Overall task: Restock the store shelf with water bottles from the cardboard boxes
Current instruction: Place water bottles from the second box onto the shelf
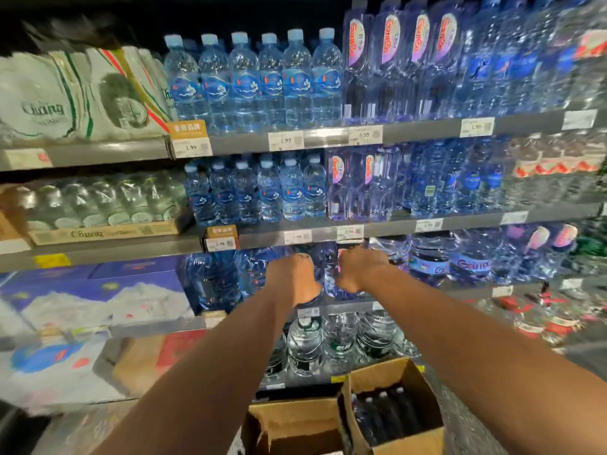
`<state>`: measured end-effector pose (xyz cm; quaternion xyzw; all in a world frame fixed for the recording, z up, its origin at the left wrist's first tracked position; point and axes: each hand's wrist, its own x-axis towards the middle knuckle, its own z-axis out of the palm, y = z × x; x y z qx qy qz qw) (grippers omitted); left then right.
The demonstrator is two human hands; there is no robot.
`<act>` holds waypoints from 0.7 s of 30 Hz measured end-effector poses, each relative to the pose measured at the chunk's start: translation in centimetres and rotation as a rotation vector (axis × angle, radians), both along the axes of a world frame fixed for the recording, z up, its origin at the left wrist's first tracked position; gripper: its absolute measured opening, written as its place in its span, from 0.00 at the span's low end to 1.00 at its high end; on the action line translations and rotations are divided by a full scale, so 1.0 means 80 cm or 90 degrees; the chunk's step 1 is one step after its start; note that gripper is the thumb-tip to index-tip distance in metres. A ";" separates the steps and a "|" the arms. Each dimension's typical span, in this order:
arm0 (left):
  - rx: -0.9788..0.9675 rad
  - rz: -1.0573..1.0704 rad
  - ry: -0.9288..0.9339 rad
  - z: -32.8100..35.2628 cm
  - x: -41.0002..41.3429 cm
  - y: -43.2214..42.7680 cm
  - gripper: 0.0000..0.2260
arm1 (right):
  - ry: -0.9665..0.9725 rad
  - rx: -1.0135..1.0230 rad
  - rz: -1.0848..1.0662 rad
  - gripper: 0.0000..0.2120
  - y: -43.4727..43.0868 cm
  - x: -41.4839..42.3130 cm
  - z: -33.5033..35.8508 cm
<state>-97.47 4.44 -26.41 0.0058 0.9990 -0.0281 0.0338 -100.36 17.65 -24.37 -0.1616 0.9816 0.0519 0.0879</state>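
Observation:
Both my arms reach into the third shelf [345, 305] from the top. My left hand [295, 277] is wrapped round a clear blue water bottle [320, 267] there; most of that bottle is hidden behind the hand. My right hand [358, 269] grips a second water bottle [331, 280] just right of it, a pink label showing by the fingers. Below my arms stand two open cardboard boxes: the right box [397, 425] holds several dark-capped bottles [384, 412], the left box [292, 421] shows only its flaps.
Rows of blue bottles [249, 83] fill the upper shelves, tall pink-labelled ones [391, 60] to the right. Large water jugs [430, 257] stand right of my hands. Wrapped packs [82, 93] and printed cartons [92, 293] fill the left bay. Green-labelled bottles [305, 346] sit on the bottom shelf.

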 end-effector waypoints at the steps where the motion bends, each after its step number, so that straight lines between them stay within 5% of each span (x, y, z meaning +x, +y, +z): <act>1: -0.002 -0.001 -0.004 -0.001 0.004 0.006 0.13 | -0.010 0.003 -0.007 0.16 0.004 0.005 -0.001; 8: -0.016 0.006 -0.045 -0.015 0.020 0.056 0.13 | -0.035 0.010 -0.016 0.16 0.054 0.016 -0.015; 14: 0.006 0.021 -0.027 -0.037 0.005 0.117 0.13 | -0.046 0.019 0.001 0.26 0.118 -0.001 -0.035; 21: 0.037 0.040 -0.092 -0.073 -0.028 0.215 0.15 | -0.068 0.030 0.036 0.18 0.217 -0.031 -0.059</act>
